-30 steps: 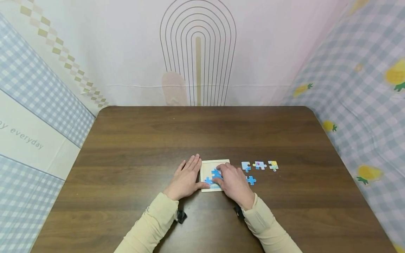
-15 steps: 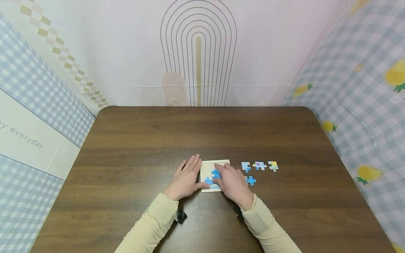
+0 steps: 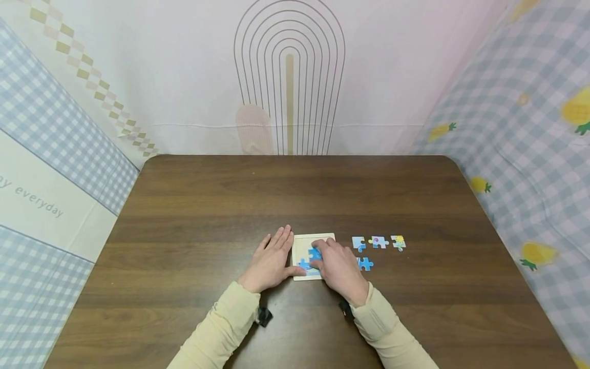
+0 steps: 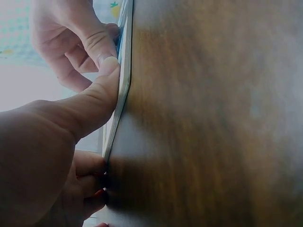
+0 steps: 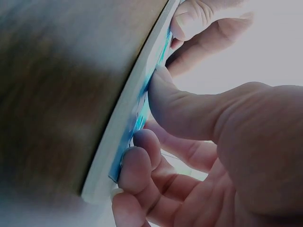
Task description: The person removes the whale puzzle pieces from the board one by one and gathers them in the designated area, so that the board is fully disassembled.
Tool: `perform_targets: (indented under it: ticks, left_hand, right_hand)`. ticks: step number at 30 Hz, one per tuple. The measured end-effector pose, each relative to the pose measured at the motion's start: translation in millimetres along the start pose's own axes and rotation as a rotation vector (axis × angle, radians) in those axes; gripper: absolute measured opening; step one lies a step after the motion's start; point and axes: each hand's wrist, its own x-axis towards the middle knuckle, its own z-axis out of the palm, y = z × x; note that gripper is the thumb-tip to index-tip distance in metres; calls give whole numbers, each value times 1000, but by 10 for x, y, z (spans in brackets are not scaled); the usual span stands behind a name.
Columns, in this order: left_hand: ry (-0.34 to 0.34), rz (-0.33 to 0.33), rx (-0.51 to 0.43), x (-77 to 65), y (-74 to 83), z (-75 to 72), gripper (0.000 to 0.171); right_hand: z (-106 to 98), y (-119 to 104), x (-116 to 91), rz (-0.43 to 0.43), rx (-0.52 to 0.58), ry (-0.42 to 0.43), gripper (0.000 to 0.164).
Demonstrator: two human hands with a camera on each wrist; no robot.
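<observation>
- Watching from the side of the table (image 3: 295, 192), I see a person work with both hands on a shallow puzzle tray (image 3: 301, 244).
- The puzzle tray is lying on the table, well apart from the far edge.
- The left hand (image 3: 269, 259) is flat, its fingers straight along the left edge of the puzzle tray; its thumb reaches over the near left corner.
- The right hand (image 3: 343, 266) bends its fingers above the right half of the puzzle tray. Its thumb touches the blue pieces (image 3: 315, 254), which lie inside, toward the near edge; whether it pinches one of them, I cannot tell.
- This hand stands in the way: it covers the right edge of the puzzle tray and what is under the palm.
- To the right, on the table, three patterned pieces (image 3: 379, 242) make a row, apart from each other.
- Nearer to the person is a loose blue piece (image 3: 365, 264), its left side partly behind the right hand.
- Pale sleeves (image 3: 230, 310) cover both arms, and a black device (image 3: 264, 316) shows at the left wrist.
- Behind the far edge of the table hangs a white cloth (image 3: 198, 77) with arches; past the right edge, a checked cloth (image 3: 530, 169) with yellow fruits.
</observation>
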Motion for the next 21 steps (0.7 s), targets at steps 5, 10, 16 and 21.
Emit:
perform_targets:
  ticks: [5, 10, 16, 21]
  left_hand:
    - [4, 2, -6, -1, -1, 5, 97]
    - [10, 4, -2, 3, -3, 8, 97]
    - [8, 0, -2, 3, -1, 2, 97]
    - [7, 0, -7, 0, 0, -1, 97]
  right_hand:
    - [5, -2, 4, 7, 7, 2, 40]
    - [3, -10, 11, 18, 13, -1, 40]
    - [1, -15, 13, 26, 20, 2, 40]
    - [1, -15, 12, 36, 29, -2, 41]
